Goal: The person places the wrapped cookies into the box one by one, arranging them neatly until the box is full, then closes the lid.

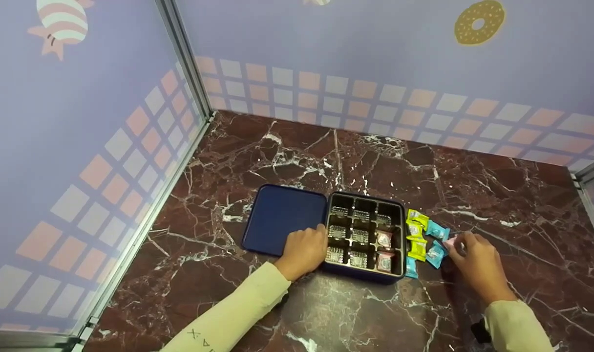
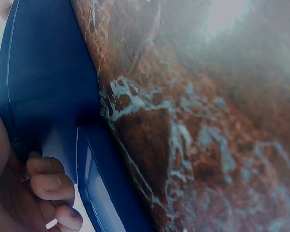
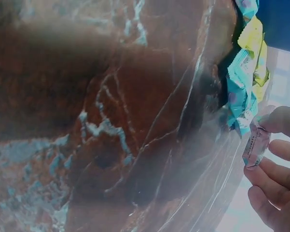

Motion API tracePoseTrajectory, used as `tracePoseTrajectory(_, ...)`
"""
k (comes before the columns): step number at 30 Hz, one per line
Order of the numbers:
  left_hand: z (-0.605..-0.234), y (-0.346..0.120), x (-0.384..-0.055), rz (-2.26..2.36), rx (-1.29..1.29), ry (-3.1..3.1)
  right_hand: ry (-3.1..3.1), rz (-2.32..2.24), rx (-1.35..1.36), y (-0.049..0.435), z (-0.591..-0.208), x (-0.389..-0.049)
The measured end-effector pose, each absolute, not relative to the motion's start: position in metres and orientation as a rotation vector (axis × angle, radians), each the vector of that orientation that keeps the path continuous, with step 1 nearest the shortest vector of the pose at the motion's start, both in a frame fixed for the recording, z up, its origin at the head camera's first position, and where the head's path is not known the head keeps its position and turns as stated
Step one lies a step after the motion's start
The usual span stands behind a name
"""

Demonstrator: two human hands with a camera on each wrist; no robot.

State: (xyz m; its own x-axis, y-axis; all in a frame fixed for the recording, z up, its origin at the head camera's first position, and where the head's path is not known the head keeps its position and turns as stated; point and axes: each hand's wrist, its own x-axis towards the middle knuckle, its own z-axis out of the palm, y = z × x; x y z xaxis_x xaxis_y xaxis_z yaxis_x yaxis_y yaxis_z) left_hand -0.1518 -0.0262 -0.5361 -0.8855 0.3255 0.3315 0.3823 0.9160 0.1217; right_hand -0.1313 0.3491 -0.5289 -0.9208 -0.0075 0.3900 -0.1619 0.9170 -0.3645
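A dark blue box (image 1: 363, 273) with a divided black tray stands on the marbled table, its lid (image 1: 288, 215) folded out flat to the left. Two pink wrapped candies (image 1: 384, 238) lie in the right column, in the middle and front compartments. My left hand (image 1: 303, 252) grips the box's left rim near the hinge; its curled fingers (image 2: 50, 186) show beside the blue wall. Right of the box, my right hand (image 1: 480, 266) pinches a pink wrapped candy (image 3: 256, 145) between thumb and fingers, close to the loose blue candies (image 1: 435, 254).
Several yellow-green wrapped candies (image 1: 417, 248) lie along the box's right side, among the blue ones. Clear ridged plastic pieces (image 1: 359, 259) sit in the other compartments. Printed walls (image 1: 326, 29) stand behind and at the sides of the table (image 1: 277, 156).
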Motion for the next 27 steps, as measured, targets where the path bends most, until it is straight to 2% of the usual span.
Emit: tracePoseTrajectory(27, -0.535, -0.025, -0.151, -0.235, -0.513, -2.726, -2.776, 0.546, 0.218, 0.325, -0.511, -0.142)
